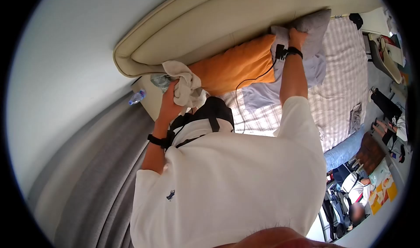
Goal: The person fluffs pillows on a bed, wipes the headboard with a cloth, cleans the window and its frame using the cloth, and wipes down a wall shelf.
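Cloth (187, 80), off-white and crumpled, bunches up at the headboard end of the bed, beside the left end of an orange pillow (238, 62). The left hand (169, 98) grasps it from below, fingers closed into the folds, with a black band (159, 140) farther down the forearm. Just behind the cloth sits a greyish-green crinkled item (161, 81), too covered to identify. The orange pillow leans by the padded cream headboard (197, 18), and past its right end lies a grey pillow (313, 31). The right hand (298, 37) is on this grey pillow, its fingers partly hidden; whether it pinches the fabric or only presses on it, I cannot tell. A black strap (294, 52) with a small dark device (280, 52) circles that wrist, and a thin cable (238, 88) runs from there across the orange pillow. Pale violet-grey fabric (262, 95) spreads below the pillows on a checked sheet (343, 68). Left of the bed are a pale bedside table (151, 100), a clear bottle (137, 97) at its edge and a grey curtain (98, 182). A folded blue textile (345, 151) lies toward the far right, where another person (353, 184) in white shows beyond the bed.
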Available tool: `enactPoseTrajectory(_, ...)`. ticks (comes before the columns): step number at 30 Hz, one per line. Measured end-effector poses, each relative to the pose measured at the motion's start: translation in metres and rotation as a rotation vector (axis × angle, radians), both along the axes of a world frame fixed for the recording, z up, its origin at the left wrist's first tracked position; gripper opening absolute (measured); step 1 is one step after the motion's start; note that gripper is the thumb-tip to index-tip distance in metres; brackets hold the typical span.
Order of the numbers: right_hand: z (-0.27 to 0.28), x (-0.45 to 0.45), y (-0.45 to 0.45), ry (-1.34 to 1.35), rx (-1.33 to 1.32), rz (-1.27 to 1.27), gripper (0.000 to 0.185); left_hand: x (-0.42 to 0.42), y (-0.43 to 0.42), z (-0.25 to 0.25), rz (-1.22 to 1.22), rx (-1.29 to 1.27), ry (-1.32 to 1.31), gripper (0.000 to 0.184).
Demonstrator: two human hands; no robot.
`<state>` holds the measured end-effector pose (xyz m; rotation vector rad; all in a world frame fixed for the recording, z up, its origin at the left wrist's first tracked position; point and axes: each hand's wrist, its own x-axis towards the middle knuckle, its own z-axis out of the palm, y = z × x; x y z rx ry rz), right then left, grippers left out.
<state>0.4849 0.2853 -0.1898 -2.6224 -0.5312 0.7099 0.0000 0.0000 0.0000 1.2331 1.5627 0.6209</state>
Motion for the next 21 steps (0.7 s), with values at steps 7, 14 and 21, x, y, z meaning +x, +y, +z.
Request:
enactPoseTrajectory(7,0.038,-0.017,0.006,0.071,0.695,0.053,0.051,-0.025,0.044,-0.012,-0.121,0.182,0.040,0.060)
enactPoseTrajectory(14,0.073,0.032,-0.106,0.299,1.021,-0.035,0.031,-0.033,0.049,0.010,-0.294,0.211,0.052,0.058)
enactPoseTrajectory(21,0.263,0.017,-0.219,0.043,0.903,-0.040,0.022,-0.051,0.031,-0.015,-0.272,0.383,-0.043,0.062)
